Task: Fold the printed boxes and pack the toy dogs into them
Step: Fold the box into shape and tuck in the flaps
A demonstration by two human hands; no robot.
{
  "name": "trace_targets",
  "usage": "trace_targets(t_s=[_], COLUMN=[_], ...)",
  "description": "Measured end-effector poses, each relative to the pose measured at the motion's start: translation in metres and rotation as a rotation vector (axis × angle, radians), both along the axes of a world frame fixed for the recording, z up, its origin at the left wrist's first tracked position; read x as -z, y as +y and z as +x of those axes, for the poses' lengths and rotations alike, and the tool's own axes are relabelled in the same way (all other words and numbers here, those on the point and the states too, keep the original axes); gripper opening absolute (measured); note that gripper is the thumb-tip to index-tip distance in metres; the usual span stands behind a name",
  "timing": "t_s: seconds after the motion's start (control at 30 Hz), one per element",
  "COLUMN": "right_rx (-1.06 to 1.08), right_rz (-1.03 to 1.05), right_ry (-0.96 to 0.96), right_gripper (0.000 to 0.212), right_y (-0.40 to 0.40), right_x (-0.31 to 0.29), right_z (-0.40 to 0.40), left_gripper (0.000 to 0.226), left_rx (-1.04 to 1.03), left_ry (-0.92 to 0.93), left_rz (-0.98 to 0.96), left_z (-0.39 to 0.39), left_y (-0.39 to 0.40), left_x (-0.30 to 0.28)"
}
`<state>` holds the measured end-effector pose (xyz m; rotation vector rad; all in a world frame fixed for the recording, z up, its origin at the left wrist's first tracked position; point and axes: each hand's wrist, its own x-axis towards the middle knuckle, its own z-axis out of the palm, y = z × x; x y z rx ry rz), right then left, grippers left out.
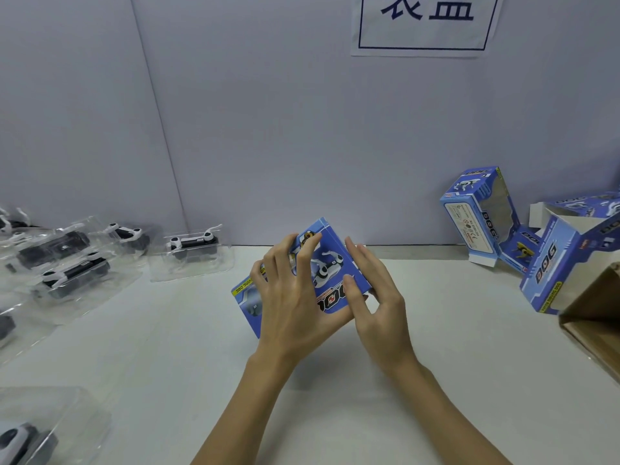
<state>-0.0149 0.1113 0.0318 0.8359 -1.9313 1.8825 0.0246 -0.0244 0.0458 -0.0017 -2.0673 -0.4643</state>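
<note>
A blue printed box [330, 266] with a toy dog picture is held just above the white table [167, 347] at the centre. My left hand [292, 297] grips its left side, fingers curled over the top face. My right hand [375, 297] holds its right edge, with the thumb on the printed face and the fingers along the side. Toy dogs in clear plastic trays [193, 246] lie at the left, among them one nearer the left edge [75, 273].
An assembled blue box [479, 213] leans against the wall at the right. Another open-topped blue box [563, 260] stands beside a brown carton [597, 313] at the right edge. A further tray with a dog [23, 437] lies at bottom left. A paper sign [426, 21] hangs on the wall.
</note>
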Motion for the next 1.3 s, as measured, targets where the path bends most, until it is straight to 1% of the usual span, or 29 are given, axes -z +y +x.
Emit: trace_targets(t_s=[0.13,0.3,0.53,0.63,0.7,0.77,0.8,0.83,0.87,0.9,0.93,0.97,1.03,1.1,1.17,1.23,1.3], right_rx=[-0.03,-0.074,-0.095,-0.083,-0.063,-0.053,-0.012,0.074,0.174,0.25,0.28,0.273,0.221,0.138,0.036,0.018,0.009], right_rz=[0.03,-0.03,-0.05,0.015,0.096,0.082,0.049,0.031,0.041,0.06,0.071,0.075,0.124,0.184,0.212,0.331,0.387], right_ry=[-0.014,-0.056,-0.087,-0.063,-0.028,-0.032,-0.053,-0.079,-0.122,-0.187,-0.262,-0.317,-0.311,-0.26,-0.17,0.013,0.143], right_gripper=[0.051,0.045,0.051,0.053,0.057,0.055,0.051,0.045,0.04,0.036,0.034,0.033,0.04,0.052,0.065,0.083,0.088], right_y=[0.004,0.005,0.004,0.006,0.009,0.013,0.015,0.017,0.019,0.023,0.026,0.03,0.038,0.042,0.041,0.036,0.03], right_x=[-0.002,-0.003,-0.004,-0.003,-0.002,-0.001,-0.001,-0.001,0.0,0.001,0.002,0.001,-0.001,-0.005,-0.007,-0.005,-0.001], right_z=[-0.004,-0.006,-0.009,-0.009,-0.012,-0.017,-0.021,-0.025,-0.029,-0.034,-0.038,-0.04,-0.042,-0.04,-0.035,-0.032,-0.032], left_gripper=[0.092,0.091,0.088,0.089,0.089,0.094,0.097,0.099,0.1,0.099,0.093,0.083,0.064,0.053,0.053,0.059,0.064], left_rx=[0.023,0.03,-0.006,0.076,0.162,0.174,0.147,0.123,0.113,0.126,0.168,0.217,0.257,0.225,0.164,0.128,0.132], left_ry=[0.005,0.013,0.02,-0.012,-0.096,-0.235,-0.313,-0.397,-0.479,-0.543,-0.571,-0.561,-0.444,-0.293,-0.204,-0.175,-0.167], left_rz=[-0.04,-0.035,-0.033,-0.011,0.022,-0.021,-0.077,-0.117,-0.115,-0.059,0.041,0.151,0.35,0.594,0.857,1.073,1.208], left_z=[0.0,-0.001,-0.003,-0.003,-0.004,-0.003,-0.003,-0.004,-0.004,-0.004,-0.004,-0.005,-0.007,-0.009,-0.009,-0.008,-0.009], left_y=[0.003,0.004,0.005,-0.002,-0.01,-0.018,-0.021,-0.025,-0.028,-0.03,-0.032,-0.032,-0.029,-0.031,-0.038,-0.048,-0.055], left_x=[0.001,0.002,0.005,0.004,0.003,0.003,0.004,0.005,0.007,0.008,0.008,0.009,0.009,0.007,0.004,0.002,0.0])
